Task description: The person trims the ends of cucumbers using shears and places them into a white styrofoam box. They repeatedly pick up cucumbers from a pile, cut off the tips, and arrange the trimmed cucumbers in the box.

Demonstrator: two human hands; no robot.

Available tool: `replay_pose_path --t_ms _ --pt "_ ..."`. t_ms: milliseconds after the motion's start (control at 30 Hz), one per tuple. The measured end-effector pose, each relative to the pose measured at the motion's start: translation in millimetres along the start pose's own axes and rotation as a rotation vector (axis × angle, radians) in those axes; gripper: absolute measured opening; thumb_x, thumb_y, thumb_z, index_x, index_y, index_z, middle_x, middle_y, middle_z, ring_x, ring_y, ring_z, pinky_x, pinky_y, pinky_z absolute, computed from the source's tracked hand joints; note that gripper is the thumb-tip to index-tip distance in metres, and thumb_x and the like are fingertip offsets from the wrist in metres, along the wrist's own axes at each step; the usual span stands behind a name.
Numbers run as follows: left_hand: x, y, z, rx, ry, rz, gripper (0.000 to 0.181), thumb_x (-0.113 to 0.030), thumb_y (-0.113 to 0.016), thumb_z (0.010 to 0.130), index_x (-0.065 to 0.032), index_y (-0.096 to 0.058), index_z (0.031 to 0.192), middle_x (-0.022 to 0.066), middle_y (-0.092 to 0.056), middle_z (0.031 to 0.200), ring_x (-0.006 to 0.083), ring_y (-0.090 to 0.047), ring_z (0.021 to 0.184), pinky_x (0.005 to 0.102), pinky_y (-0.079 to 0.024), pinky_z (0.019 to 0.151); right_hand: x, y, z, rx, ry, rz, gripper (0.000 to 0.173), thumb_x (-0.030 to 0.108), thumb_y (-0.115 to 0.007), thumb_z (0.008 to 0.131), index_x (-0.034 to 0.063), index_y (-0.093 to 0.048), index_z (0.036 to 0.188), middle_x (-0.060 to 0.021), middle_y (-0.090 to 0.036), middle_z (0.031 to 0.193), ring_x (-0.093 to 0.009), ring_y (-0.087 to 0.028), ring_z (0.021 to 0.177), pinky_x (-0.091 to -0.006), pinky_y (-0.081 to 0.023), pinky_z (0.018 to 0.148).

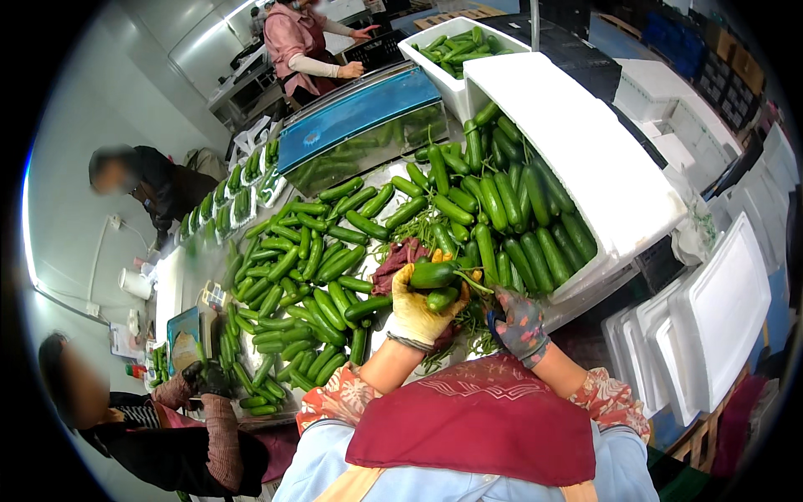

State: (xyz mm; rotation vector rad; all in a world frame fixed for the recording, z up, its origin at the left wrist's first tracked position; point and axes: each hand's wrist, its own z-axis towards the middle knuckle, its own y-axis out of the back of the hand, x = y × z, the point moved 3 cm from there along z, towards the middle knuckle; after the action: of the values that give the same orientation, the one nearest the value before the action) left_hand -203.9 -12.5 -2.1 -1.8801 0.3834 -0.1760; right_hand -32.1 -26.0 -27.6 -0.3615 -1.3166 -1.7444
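My left hand, in a yellow-and-white work glove, grips at least two cucumbers. A long green stem juts from the upper one towards my right hand. That hand wears a grey patterned glove and is closed around a blue-handled tool, apparently snips; its blades are hidden. Cut stems lie on the metal table beneath. A dark red cloth is bunched beyond my left hand. To the right, a tilted white foam box has cucumbers spilling from its mouth.
Loose cucumbers cover the table's left side. A blue-topped clear bin and another foam box stand beyond. Foam lids lean at the right. Co-workers are at the left, far left and far side.
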Motion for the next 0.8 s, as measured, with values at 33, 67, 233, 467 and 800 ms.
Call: replay_pose_path --t_ms 33,67,233,467,800 --pt "1 4 1 -0.02 -0.002 -0.004 0.055 -0.039 -0.061 0.072 -0.0097 -0.053 0.117 0.0142 -0.051 0.117 0.0454 -0.04 0.117 0.0454 -0.046 0.087 -2 -1 -2 0.011 0.002 0.005 0.04 0.017 -0.063 0.073 0.003 -0.057 0.11 -0.0213 -0.062 0.087 -0.037 -0.061 0.076 -0.0407 -0.05 0.065" --pt "2 1 0 -0.016 0.006 -0.018 0.053 -0.038 -0.061 0.072 -0.01 -0.053 0.116 0.0142 -0.052 0.116 0.0441 -0.043 0.114 0.0462 -0.046 0.086 -7 -3 -5 0.022 0.005 0.011 0.04 0.018 -0.064 0.073 0.0036 -0.057 0.11 -0.0212 -0.062 0.087 -0.037 -0.061 0.076 -0.0406 -0.05 0.065" --pt "-3 8 2 -0.078 -0.042 -0.057 0.049 -0.039 -0.06 0.073 -0.01 -0.055 0.112 0.0125 -0.053 0.115 0.041 -0.047 0.107 0.0492 -0.046 0.087 -15 -14 -11 0.017 -0.084 0.046 0.044 0.021 -0.065 0.073 0.0055 -0.055 0.113 -0.0195 -0.062 0.086 -0.035 -0.061 0.076 -0.0391 -0.05 0.067" --pt "-9 27 -3 -0.136 -0.124 0.142 0.045 -0.04 -0.061 0.074 -0.0133 -0.056 0.111 0.0062 -0.056 0.112 0.0271 -0.052 0.106 0.051 -0.045 0.089 12 -11 4 0.085 -0.123 0.225 0.042 0.025 -0.064 0.077 0.0055 -0.054 0.113 -0.0173 -0.062 0.079 -0.034 -0.06 0.073 -0.0374 -0.048 0.065" --pt "-216 34 -69 -0.038 -0.88 -0.192 0.064 -0.028 -0.066 0.075 -0.0004 -0.038 0.125 0.0228 -0.04 0.127 0.0434 -0.036 0.118 0.0543 -0.047 0.09 -54 12 -77 0.013 -0.618 1.028 0.041 0.024 -0.059 0.081 -0.0002 -0.053 0.114 -0.0095 -0.061 0.083 -0.016 -0.058 0.068 -0.0251 -0.047 0.061"
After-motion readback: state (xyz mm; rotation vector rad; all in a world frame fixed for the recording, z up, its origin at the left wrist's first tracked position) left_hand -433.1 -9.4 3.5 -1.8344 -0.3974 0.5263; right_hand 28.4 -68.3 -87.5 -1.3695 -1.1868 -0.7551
